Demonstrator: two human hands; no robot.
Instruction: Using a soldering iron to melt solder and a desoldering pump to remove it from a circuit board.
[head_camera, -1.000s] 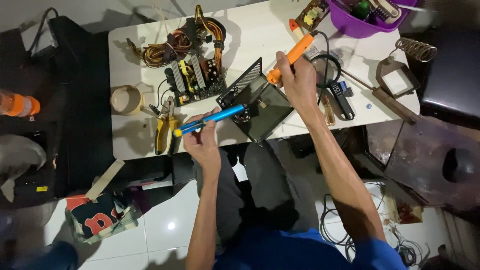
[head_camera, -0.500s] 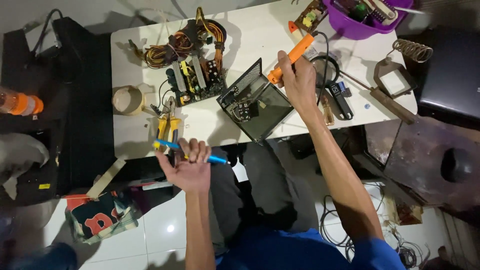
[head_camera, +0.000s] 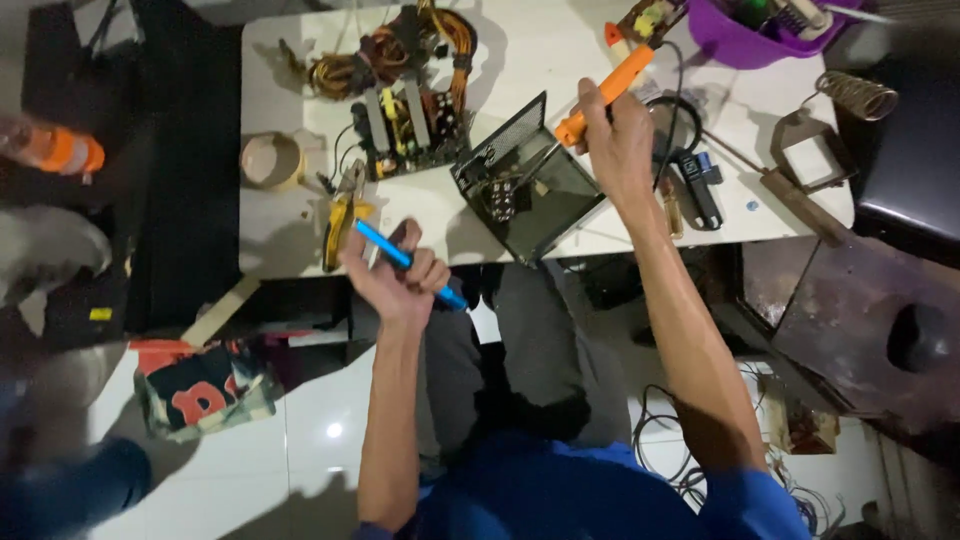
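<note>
Now my left hand (head_camera: 398, 278) is clamped on the blue tool (head_camera: 408, 264), my right hand (head_camera: 617, 140) on the orange tool (head_camera: 604, 93); the open metal case (head_camera: 528, 190) between them is still unfinished

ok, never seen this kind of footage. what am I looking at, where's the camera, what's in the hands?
One picture, from a camera on a person's head, looking down at their own two bare hands; no machine. They sit at a white table. The left hand grips a blue pen-like tool, off the table's near edge. The right hand holds an orange-handled tool, its tip pointing into an open black metal case. Also on the table: a bare circuit board with bundled wires, a tape roll, yellow-handled pliers and a purple bowl of parts.
</note>
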